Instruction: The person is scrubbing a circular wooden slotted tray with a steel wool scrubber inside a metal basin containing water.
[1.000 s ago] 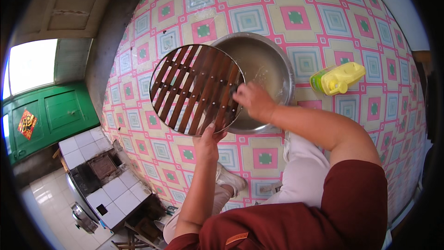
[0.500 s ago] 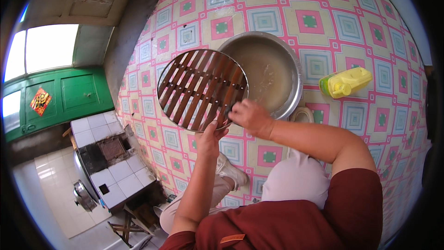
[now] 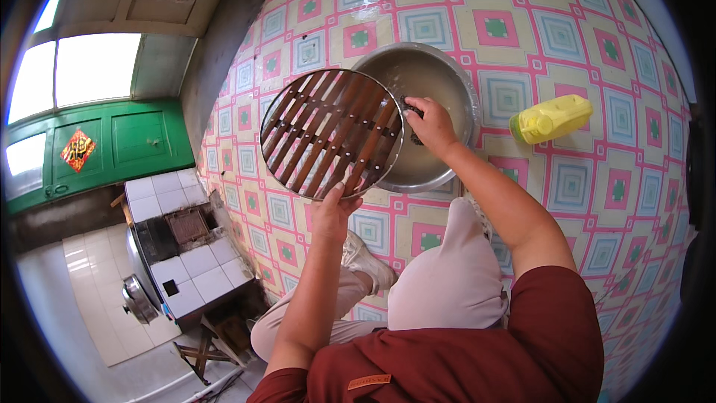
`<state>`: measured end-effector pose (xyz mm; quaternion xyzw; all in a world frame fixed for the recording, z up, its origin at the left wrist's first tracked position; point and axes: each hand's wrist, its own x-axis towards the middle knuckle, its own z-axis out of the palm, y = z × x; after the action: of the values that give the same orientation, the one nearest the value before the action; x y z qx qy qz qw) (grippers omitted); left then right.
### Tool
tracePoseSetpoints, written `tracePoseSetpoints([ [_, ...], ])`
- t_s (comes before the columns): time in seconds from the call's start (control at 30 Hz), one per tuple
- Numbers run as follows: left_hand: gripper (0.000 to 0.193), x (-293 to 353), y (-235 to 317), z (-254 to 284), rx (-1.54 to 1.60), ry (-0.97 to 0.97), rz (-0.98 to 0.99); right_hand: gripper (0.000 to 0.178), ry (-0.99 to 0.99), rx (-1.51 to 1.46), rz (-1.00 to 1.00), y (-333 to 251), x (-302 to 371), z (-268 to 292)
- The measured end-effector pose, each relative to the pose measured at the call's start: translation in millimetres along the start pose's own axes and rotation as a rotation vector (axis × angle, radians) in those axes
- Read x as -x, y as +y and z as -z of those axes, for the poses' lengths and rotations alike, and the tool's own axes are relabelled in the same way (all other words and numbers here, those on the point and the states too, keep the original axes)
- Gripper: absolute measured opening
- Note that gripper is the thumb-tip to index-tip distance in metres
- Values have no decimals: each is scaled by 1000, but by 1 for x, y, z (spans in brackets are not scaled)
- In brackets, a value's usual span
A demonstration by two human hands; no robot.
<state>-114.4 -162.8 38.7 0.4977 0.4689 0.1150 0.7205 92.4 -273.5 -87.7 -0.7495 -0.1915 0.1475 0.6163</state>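
My left hand [image 3: 335, 213] is closed on the near rim of a round steamer rack [image 3: 328, 134], made of brown wooden slats riveted inside a thin metal hoop. The rack is held up, and its right edge overlaps a wide metal basin [image 3: 473, 108] of cloudy water on the floor. Over the basin, beside the rack's right rim, my right hand [image 3: 434, 125] has its fingers curled round a dark scouring pad [image 3: 412, 107]. Part of the pad is hidden by the fingers.
A yellow plastic jug [image 3: 553, 119] lies on the patterned floor [image 3: 492, 26] to the right of the basin. At the left stand a white-tiled stove [image 3: 198, 269] and a green cabinet [image 3: 142, 138]. My shoe [image 3: 365, 263] is below the rack.
My right hand has moved from the rack's lower right rim, up and right over the basin with the scouring pad. The rack, still in my left hand, has shifted slightly up and right.
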Motion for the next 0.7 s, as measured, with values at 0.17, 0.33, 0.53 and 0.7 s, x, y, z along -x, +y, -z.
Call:
tracePoseSetpoints([
  [0.17,33,-10,-12,8,79,4,31,23,-183,122,50,-11,18,3],
  [0.33,30,-17,-16,1,43,45,48,19,-315,439,349,-13,38,-7],
  [0.53,34,-20,-19,6,34,50,64,27,-512,766,569,-32,49,-13],
  [0.7,35,-16,-20,-3,75,64,73,24,-434,802,464,-9,14,-19],
])
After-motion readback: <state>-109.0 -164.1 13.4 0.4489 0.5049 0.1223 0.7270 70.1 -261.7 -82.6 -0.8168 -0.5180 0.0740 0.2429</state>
